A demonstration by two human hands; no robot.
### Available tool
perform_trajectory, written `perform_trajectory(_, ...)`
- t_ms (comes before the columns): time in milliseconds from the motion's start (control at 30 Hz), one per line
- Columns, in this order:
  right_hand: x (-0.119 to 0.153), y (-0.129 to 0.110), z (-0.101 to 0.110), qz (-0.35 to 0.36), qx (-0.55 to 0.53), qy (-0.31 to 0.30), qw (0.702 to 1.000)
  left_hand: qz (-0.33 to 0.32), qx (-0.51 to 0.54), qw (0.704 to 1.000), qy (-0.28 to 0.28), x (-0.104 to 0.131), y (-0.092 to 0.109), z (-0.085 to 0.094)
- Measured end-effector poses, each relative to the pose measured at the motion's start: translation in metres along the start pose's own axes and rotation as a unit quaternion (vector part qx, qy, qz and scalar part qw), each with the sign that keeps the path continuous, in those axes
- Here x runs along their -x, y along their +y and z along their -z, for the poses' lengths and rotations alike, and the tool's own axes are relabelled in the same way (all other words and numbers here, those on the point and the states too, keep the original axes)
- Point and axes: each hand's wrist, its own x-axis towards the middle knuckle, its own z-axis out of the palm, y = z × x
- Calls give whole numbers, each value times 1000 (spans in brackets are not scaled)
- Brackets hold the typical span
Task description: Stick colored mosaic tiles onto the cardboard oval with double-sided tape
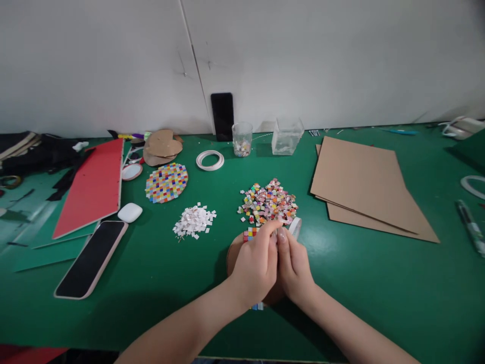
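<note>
My left hand (255,260) and my right hand (294,263) meet fingertip to fingertip above a round cardboard piece (234,253). Both have their fingers pinched closed; anything between them is too small or hidden to name. A few coloured mosaic tiles (250,233) sit on the cardboard's far edge, and most of its surface is covered by my hands. Light blue tiles (258,306) show below my left wrist. Just beyond my fingers lies a heap of mixed coloured tiles (271,201). A white roll of tape (295,228) stands beside my right fingers.
White tiles (195,221) are heaped to the left, near a finished-looking mosaic disc (166,183). A phone (93,260) and red board (94,187) lie further left. Cardboard sheets (359,177) lie right. A clear cup (242,139), clear box (287,136) and upright phone (223,116) line the back.
</note>
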Motion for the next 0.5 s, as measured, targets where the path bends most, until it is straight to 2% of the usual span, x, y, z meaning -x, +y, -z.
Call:
perform_trajectory(233,1,-1,1,12,28,-10,999,35,30,999,-4,-2,2,4)
perform_trajectory(367,-1,-2,0,-14,3,4,1000,48,64,997,-22,-5,5,8)
perform_trajectory(500,-2,-2,-1,-26,-34,15,999,42,74,996,-21,-3,6,5)
